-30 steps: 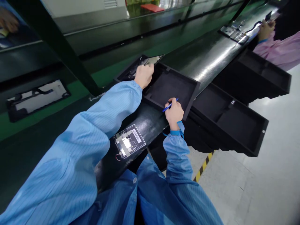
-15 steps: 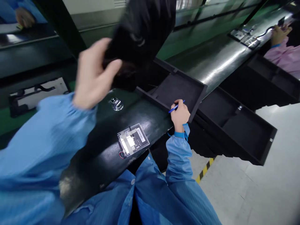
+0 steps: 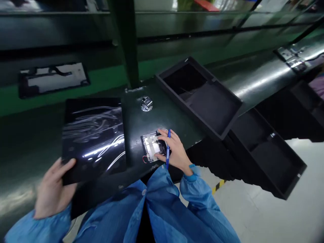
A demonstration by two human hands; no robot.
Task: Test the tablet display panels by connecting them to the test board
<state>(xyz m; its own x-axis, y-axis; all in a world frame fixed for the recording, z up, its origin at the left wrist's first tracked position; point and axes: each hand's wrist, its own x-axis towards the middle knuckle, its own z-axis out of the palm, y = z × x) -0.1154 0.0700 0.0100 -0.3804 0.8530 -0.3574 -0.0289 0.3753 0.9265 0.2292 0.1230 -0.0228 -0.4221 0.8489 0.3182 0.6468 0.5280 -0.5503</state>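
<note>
Both hands busy: left hand (image 3: 53, 189) gripped a glossy black panel (image 3: 93, 141) at seven o'clock, right hand (image 3: 176, 152) pinched a blue pen (image 3: 168, 152) (fingertips (image 3: 159, 156) on a circuit board (image 3: 151, 145)).

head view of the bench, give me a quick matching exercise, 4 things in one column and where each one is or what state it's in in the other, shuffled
Things:
1. glossy black rectangular panel
2. slim blue pen
3. small flat circuit board with silver shields and a red wire
4. small round shiny metal piece

Places and states:
A. lying apart on the dark glossy workbench, no hand touching it
B. held in the fingers of the right hand
C. gripped at its edge by the left hand
D. on the workbench, under the right hand's fingertips

Pairs: 1-C, 2-B, 3-D, 4-A
</note>
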